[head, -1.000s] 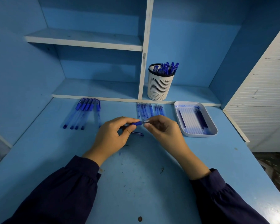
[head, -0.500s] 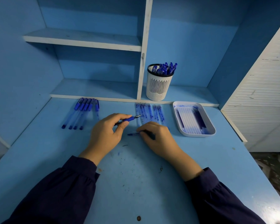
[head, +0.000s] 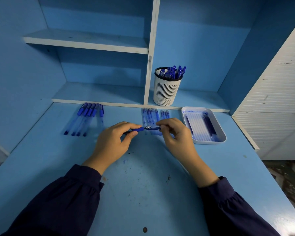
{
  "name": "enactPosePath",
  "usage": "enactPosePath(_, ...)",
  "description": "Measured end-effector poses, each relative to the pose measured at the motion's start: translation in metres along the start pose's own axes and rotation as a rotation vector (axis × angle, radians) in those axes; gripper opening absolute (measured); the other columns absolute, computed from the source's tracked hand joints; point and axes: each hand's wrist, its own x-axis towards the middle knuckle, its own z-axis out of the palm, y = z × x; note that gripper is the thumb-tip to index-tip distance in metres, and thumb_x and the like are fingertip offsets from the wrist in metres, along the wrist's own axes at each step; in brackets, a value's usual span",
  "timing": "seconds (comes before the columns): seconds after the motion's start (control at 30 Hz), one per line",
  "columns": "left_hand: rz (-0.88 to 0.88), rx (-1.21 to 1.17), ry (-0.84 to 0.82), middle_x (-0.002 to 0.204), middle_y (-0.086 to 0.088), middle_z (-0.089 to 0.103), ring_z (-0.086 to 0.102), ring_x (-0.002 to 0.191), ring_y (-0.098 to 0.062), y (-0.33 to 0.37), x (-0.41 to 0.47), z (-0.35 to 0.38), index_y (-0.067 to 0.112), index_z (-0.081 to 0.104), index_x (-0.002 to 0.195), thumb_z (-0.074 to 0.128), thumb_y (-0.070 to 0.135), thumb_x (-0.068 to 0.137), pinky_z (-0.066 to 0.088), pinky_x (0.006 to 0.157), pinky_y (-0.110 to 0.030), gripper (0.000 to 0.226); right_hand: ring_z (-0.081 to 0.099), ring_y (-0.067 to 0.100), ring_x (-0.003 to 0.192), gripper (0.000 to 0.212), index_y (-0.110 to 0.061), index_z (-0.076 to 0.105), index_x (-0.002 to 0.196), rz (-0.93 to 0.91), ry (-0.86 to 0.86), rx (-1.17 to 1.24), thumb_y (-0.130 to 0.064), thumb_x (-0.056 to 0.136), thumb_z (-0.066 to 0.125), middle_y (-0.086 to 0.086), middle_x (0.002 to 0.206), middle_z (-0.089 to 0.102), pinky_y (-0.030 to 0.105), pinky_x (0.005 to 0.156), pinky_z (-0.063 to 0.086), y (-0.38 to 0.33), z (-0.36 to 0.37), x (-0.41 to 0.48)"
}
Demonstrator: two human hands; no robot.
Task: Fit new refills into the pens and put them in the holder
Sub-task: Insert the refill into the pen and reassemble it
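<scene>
Desk (head: 143, 193): work surface.
Tray (head: 223, 138), 2 o'clock: refills within reach.
Holder (head: 166, 92), 12 o'clock: finished pens upright.
Left hand (head: 112, 143): fingers clamped on pen (head: 138, 129), steadying tip toward 3 o'clock.
Right hand (head: 177, 138): fingertips pinching cap (head: 154, 128), aligned, likely for capping.

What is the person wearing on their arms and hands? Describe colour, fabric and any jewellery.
Both arms are covered by long, dark navy sleeves. The left sleeve and right sleeve are loose fabric gathered into pleats at the wrist cuff. The left hand and right hand are bare, with no gloves, rings or watch visible.
</scene>
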Motion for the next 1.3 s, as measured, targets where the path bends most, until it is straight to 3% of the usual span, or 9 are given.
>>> enactPosePath(0.3,0.056,-0.003,-0.034,0.103,0.017,0.071,0.066,0.094,-0.003,0.000,0.000,0.000,0.023,0.073,0.112,0.068,0.014,0.094,0.055,0.078,-0.029,0.021,0.056,0.009,0.074,0.014,-0.010,0.071,0.098,-0.005,-0.090,0.042,-0.004,0.090,0.061,-0.014,0.085,0.060,0.019,0.075,0.048,-0.004,0.005,-0.004)
enactPosePath(0.4,0.060,-0.035,-0.035,0.105,0.015,0.072,0.066,0.097,-0.001,0.000,0.001,0.000,0.020,0.074,0.112,0.068,0.010,0.093,0.053,0.084,-0.021,0.022,0.059,0.006,0.074,0.015,-0.013,0.072,0.098,0.021,-0.101,0.065,-0.004,0.090,0.063,-0.009,0.086,0.064,0.014,0.074,0.046,-0.007,0.004,-0.004)
enactPosePath(0.5,0.023,-0.082,-0.044,0.107,0.014,0.073,0.066,0.100,0.002,-0.001,0.000,0.000,0.018,0.075,0.113,0.070,0.009,0.092,0.052,0.087,-0.016,0.024,0.068,0.004,0.075,0.015,-0.014,0.073,0.097,0.105,-0.115,0.117,-0.005,0.090,0.064,-0.001,0.085,0.071,0.019,0.077,0.053,-0.009,0.000,-0.005)
enactPosePath(0.7,0.039,-0.091,-0.039,0.100,0.010,0.074,0.067,0.080,0.006,-0.001,-0.003,0.002,0.017,0.075,0.112,0.073,0.006,0.087,0.048,0.063,-0.009,0.027,0.071,0.005,0.073,0.015,-0.008,0.074,0.097,0.178,-0.148,0.192,-0.002,0.090,0.063,-0.002,0.078,0.072,0.013,0.072,0.051,-0.012,-0.006,-0.006)
enactPosePath(0.77,0.038,-0.101,-0.044,0.099,0.012,0.074,0.069,0.070,-0.007,-0.003,-0.004,0.003,0.019,0.072,0.115,0.074,0.007,0.087,0.054,0.055,-0.025,0.030,0.071,0.005,0.072,0.014,-0.007,0.074,0.097,0.202,-0.176,0.202,-0.002,0.089,0.064,-0.004,0.078,0.072,0.011,0.071,0.050,-0.011,-0.006,-0.007)
enactPosePath(0.87,0.030,-0.106,-0.061,0.101,0.021,0.070,0.073,0.074,-0.017,-0.006,-0.005,0.003,0.020,0.073,0.114,0.073,0.009,0.087,0.057,0.062,-0.040,0.029,0.072,0.006,0.073,0.014,-0.008,0.074,0.097,0.228,-0.213,0.224,-0.002,0.089,0.064,-0.001,0.079,0.073,0.010,0.069,0.049,-0.010,-0.008,-0.008)
enactPosePath(1.0,-0.006,-0.159,-0.047,0.102,0.016,0.073,0.070,0.089,-0.004,0.001,-0.002,0.001,0.024,0.073,0.113,0.069,0.018,0.090,0.057,0.074,-0.031,0.025,0.071,0.006,0.078,0.014,-0.012,0.073,0.099,0.221,-0.176,0.275,-0.006,0.091,0.063,0.001,0.080,0.073,0.014,0.074,0.051,-0.017,-0.008,-0.008)
enactPosePath(1.13,0.002,-0.148,-0.015,0.105,0.017,0.073,0.071,0.086,-0.009,0.002,-0.002,-0.003,0.024,0.073,0.115,0.067,0.029,0.092,0.056,0.071,-0.032,0.024,0.071,0.012,0.084,0.017,-0.012,0.072,0.105,0.203,-0.160,0.298,-0.010,0.089,0.067,0.004,0.089,0.074,0.021,0.079,0.054,-0.020,-0.006,-0.006)
enactPosePath(1.3,0.046,-0.110,0.004,0.111,0.017,0.071,0.068,0.099,0.000,0.004,-0.001,-0.002,0.023,0.071,0.119,0.064,0.033,0.093,0.058,0.081,-0.031,0.029,0.067,0.009,0.084,0.020,-0.012,0.073,0.104,0.072,-0.077,0.228,-0.004,0.086,0.069,0.002,0.093,0.071,0.016,0.079,0.050,-0.023,-0.005,-0.007)
